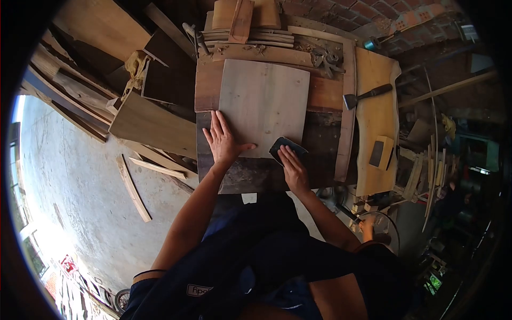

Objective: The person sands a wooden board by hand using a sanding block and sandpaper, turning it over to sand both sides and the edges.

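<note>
A pale, flat wooden board (pixel 265 101) lies on the dark worktable (pixel 250 178) in front of me. My left hand (pixel 221 141) rests on the board's near left corner, fingers spread and thumb pointing right. At the near right corner, my right hand (pixel 294 169) presses a dark sheet of sandpaper (pixel 276 146) against the board. Its fingers lie close together over the sheet, and whatever is under the sheet is hidden.
A putty knife (pixel 368 96) and a yellow block with a dark pad (pixel 380 153) lie on a yellow plank (pixel 373 69) to the right. Metal tools (pixel 326 60) and stacked wood strips (pixel 248 38) sit beyond the board. Planks (pixel 152 125) lean at the left.
</note>
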### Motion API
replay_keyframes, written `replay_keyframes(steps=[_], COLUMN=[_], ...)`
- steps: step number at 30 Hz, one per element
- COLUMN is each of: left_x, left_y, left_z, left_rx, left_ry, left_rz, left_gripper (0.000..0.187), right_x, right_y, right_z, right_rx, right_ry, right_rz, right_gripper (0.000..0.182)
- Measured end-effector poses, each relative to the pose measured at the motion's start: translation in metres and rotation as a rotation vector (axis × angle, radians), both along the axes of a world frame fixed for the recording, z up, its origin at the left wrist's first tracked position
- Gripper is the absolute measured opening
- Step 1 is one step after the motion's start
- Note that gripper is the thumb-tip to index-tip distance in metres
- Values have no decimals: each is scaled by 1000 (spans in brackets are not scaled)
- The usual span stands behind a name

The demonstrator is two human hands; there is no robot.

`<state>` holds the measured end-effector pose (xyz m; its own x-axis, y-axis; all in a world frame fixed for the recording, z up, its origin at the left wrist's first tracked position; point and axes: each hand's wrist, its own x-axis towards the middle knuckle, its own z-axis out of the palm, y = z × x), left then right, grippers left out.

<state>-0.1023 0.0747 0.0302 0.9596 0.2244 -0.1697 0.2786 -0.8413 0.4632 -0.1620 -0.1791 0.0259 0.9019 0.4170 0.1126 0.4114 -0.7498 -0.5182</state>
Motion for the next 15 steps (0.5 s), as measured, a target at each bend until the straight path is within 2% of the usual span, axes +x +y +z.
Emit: replay_keyframes(steps=[2, 5, 8, 11, 12, 13, 15], left_x=[-3, 0, -5, -1, -1, -3, -4], left_y=[0, 0, -2, -1, -1, 0, 1], left_z=[-1, -1, -3, -3, -2, -2, -12], left_rx=[10, 5, 5, 4, -5, -15, -40], left_ry=[16, 0, 8, -24, -17, -8, -55], left_rz=[-2, -1, -8, 8, 7, 9, 26], left_gripper=[160, 160, 160, 159, 159, 159, 159], right_x=[57, 184, 265, 212, 168, 123, 42], right_y=[2, 13, 27, 40, 38, 38, 36], right_z=[1, -2, -16, -10, -14, -17, -13], right_rx=[32, 118, 67, 102, 47, 75, 80], right_ry=[-56, -218, -232, -238, -291, -243, -113], right_rz=[-18, -117, -199, -246, -187, -160, -71], right_gripper=[47, 38, 35, 35, 42, 50, 54])
